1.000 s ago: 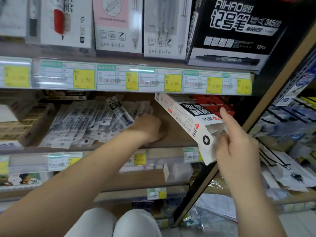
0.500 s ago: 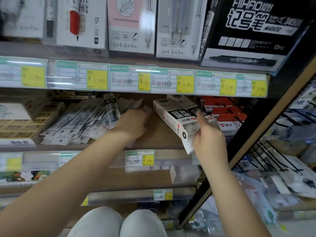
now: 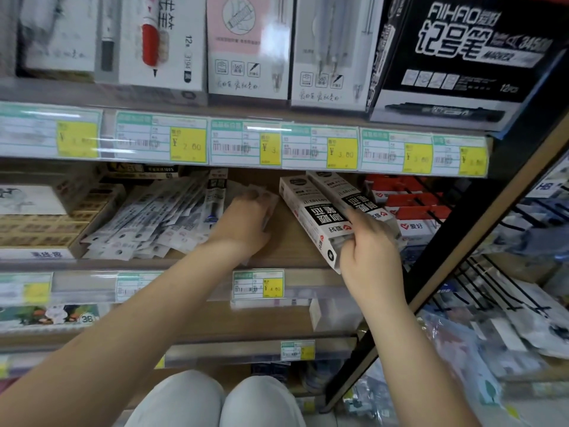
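A long white pen box (image 3: 303, 214) with black lettering lies slanted on the wooden shelf (image 3: 288, 241), close against a second, matching box (image 3: 334, 186). My right hand (image 3: 369, 257) grips the near end of the first box, index finger stretched along its top. To the left, my left hand (image 3: 246, 224) rests flat on the right edge of a loose pile of refill packets (image 3: 147, 223), fingertips on the thin packets; some packet edges stick out under the palm.
Red and white boxes (image 3: 412, 223) fill the shelf's right end, yellow cartons (image 3: 37, 224) the left. Above hangs a price tag rail (image 3: 246, 146) under more pen boxes and a black marker box (image 3: 462, 57). A slanted black upright (image 3: 462, 260) borders the right. My knees (image 3: 215, 402) are below.
My right hand has carried the white box from in front of the shelf down into it, beside the second box. My left hand has stayed on the packets, shifting slightly.
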Demonstrator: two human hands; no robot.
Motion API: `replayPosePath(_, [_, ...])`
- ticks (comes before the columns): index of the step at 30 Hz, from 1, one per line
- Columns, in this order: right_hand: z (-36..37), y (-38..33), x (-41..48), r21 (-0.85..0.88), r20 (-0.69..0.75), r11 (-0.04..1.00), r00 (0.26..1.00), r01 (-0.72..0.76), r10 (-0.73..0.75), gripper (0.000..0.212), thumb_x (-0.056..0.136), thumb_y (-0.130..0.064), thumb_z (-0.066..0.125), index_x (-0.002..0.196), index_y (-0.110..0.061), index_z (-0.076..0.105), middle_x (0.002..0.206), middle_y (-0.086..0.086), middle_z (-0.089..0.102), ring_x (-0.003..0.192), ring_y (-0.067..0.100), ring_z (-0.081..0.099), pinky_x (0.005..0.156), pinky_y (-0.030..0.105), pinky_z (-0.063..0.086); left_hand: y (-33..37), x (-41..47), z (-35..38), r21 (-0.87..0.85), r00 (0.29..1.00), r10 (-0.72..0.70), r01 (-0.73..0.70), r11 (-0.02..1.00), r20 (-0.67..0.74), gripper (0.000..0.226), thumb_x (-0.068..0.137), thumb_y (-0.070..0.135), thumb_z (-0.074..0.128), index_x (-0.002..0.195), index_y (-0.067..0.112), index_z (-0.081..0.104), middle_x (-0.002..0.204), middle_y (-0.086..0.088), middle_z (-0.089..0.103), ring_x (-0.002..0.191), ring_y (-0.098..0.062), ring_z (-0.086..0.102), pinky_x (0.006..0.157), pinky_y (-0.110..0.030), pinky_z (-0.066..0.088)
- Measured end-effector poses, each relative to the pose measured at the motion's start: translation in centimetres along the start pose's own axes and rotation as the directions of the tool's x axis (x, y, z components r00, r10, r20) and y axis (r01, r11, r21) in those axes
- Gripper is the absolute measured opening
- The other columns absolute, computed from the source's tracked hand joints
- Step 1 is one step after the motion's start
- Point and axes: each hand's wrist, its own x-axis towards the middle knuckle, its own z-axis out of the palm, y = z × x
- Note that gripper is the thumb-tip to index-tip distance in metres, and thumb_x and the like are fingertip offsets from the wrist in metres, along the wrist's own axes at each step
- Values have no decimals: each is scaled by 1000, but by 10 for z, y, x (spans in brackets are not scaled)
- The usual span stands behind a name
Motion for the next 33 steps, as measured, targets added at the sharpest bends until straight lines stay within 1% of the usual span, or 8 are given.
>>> replayPosePath(3, [-3, -5, 2, -33, -26, 999, 1000, -1, 0, 67, 72, -21, 17, 121, -5, 59, 109, 13, 67, 99, 35, 60, 90, 44, 44, 2, -2, 0, 135, 992, -94, 83, 987, 83, 62, 79, 32, 66, 132, 10, 43, 134, -14, 40, 125, -33, 34, 97, -39, 36])
replayPosePath(6, [-1, -11, 1, -35, -11, 999, 1000, -11, 10, 65, 73, -22, 20, 122, -5, 59, 113, 14, 66, 104, 36, 58, 91, 49, 45, 3, 0, 0, 252, 961, -221, 176, 952, 166, 64, 82, 46, 57, 133, 9, 42, 132, -14, 44, 124, -34, 38, 96, -39, 39])
replayPosePath(9, [0, -17, -1, -15, 21, 1000, 999, -27, 27, 66, 74, -25, 18, 124, -7, 57, 116, 13, 64, 108, 36, 56, 93, 57, 43, 3, 4, -1, 269, 960, -218, 166, 949, 176, 46, 84, 37, 57, 119, 8, 54, 115, -13, 58, 109, -32, 54, 81, -35, 50])
replayPosePath(13, [0, -25, -3, 14, 24, 1000, 999, -23, 23, 63, 76, -27, 21, 123, -7, 58, 115, 14, 66, 108, 35, 59, 94, 59, 43, 10, 5, -10, 286, 946, -223, 152, 946, 234, 32, 87, 25, 55, 115, 8, 53, 110, -12, 60, 102, -31, 58, 67, -32, 46])
replayPosePath(18, [-3, -31, -7, 41, 20, 999, 999, -27, 27, 50, 81, -16, 35, 125, -9, 57, 117, 12, 65, 112, 34, 57, 98, 59, 39, 17, 8, -12, 368, 954, -192, 97, 925, 230, 40, 89, 4, 50, 128, 6, 47, 121, -15, 57, 110, -32, 57, 79, -36, 50])
replayPosePath(21, [-5, -33, -10, 53, 11, 998, 1000, -22, 21, 48, 81, -15, 38, 125, -10, 56, 116, 11, 66, 112, 33, 57, 100, 60, 37, 17, 9, -9, 409, 955, -193, 87, 908, 224, 42, 89, 0, 49, 130, 6, 46, 124, -15, 56, 112, -32, 56, 79, -35, 49])
replayPosePath(28, [-9, -32, -18, 91, 3, 996, 1000, -8, 8, 49, 83, -22, 30, 122, -10, 57, 109, 9, 67, 106, 32, 58, 97, 61, 38, 15, 10, -1, 490, 971, -193, 101, 866, 141, 57, 87, 0, 52, 141, 15, 38, 131, -13, 51, 115, -33, 55, 81, -38, 51])
replayPosePath(33, [-12, -33, -22, 107, 6, 994, 1000, 0, -1, 51, 83, -25, 27, 121, -10, 58, 106, 8, 67, 103, 31, 59, 97, 59, 39, 9, 12, -6, 514, 967, -225, 131, 848, 124, 47, 91, -3, 46, 135, 12, 43, 124, -14, 57, 112, -32, 57, 78, -36, 51])
